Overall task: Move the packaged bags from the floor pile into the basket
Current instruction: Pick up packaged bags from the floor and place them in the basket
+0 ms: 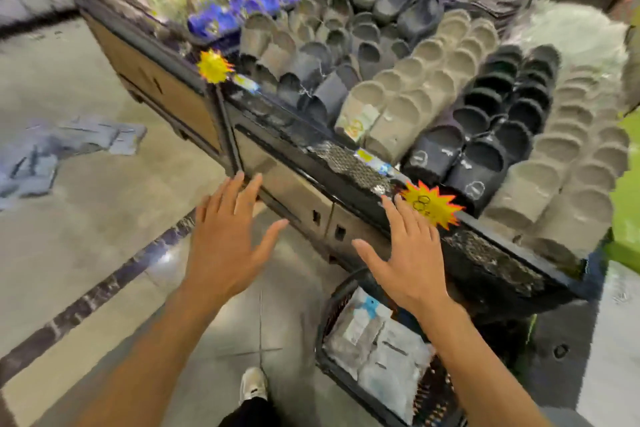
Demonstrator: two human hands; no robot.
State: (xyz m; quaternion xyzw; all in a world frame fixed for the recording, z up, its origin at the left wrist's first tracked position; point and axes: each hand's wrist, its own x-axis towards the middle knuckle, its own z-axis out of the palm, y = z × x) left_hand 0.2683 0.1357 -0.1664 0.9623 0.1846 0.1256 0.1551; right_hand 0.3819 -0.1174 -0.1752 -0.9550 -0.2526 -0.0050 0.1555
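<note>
A single head-worn wide-angle view looks steeply down and forward from above a slipper display stand (311, 146), close enough that the stand's front edge crosses mid-frame. The floor (86, 218) lies left of the stand, edges blurred.

Grey tiled floor (86, 253) carries a blurred pile of packaged bags (52, 152) at left and a dark basket (322, 350) at lower right.

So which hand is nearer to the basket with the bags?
Right. The right hand hovers just above the basket rim; the left hand is farther left, over bare floor.
</note>
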